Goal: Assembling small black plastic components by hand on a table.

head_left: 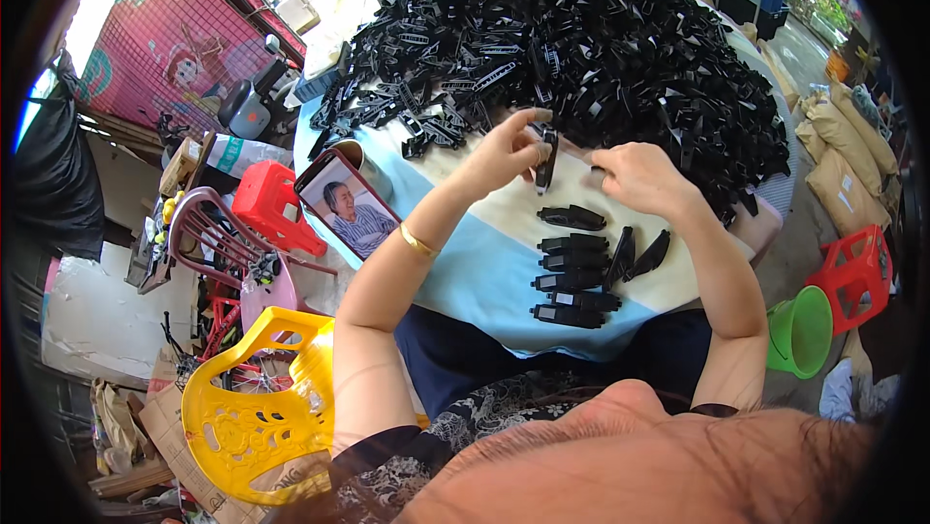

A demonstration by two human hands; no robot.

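Observation:
My left hand [506, 154] grips a slim black plastic part [547, 164] over the cloth, thumb and fingers pinched round it. Just right of it, my right hand [641, 178] is closed with its fingertips pointing toward that part; whatever it may hold is too small to make out. Nearer to me, several similar black parts [572, 281] lie stacked in a column. Beside them rest two more, a slanted part [649, 255] and a steeper one [620, 258]. Beyond both hands rises a large heap of loose black parts [591, 49].
A phone [354, 209] leans against a cup [368, 173] on the blue and cream tablecloth [455, 277]. A yellow chair [257, 408], pink chair [269, 296] and red stool [273, 204] stand left. At right are a green bucket [799, 333], another red stool [852, 272] and sacks [838, 170].

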